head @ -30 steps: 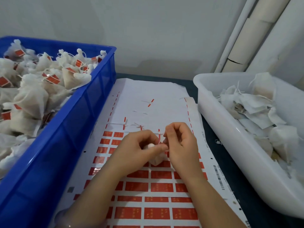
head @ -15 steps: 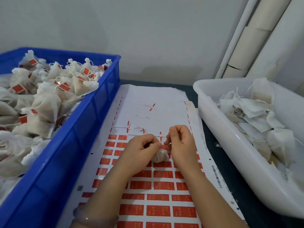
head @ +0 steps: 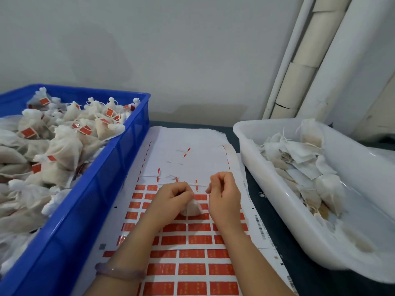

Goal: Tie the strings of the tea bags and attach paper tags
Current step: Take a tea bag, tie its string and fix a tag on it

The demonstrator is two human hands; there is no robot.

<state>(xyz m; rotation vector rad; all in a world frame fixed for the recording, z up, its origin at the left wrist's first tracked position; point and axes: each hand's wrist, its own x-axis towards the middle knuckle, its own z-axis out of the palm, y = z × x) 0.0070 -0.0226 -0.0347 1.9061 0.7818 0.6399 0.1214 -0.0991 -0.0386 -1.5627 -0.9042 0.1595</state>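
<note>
Well, through the head camera I saw both hands working low over the middle of the dark table (head: 303,276). The left hand (head: 174,197) had its fingers curled tight, pinching the gathered neck of a small white tea bag (head: 192,209). The bag hung between the two wrists over the sheet of red tags (head: 192,240); I could not tell whether it touched the paper.

The right hand (head: 224,195) was curled as well, thumb and forefinger pinching the end of the string (head: 201,185). That thin white string ran level and taut from one hand to the other, just above the bag. I could not tell whether a knot had formed, because the fingers hid the neck. A pale bracelet (head: 119,272) sat on the left wrist.

The upper part of the sheet was bare white backing with a few red slivers and thread scraps on it, while the lower rows were full of tags. To the left, right beside the sheet, stood a blue crate (head: 89,199) heaped with tied bags (head: 64,150) carrying red tags. To the right stood a white tub (head: 277,189) holding flat untagged bags (head: 299,159) with loose strings.
</note>
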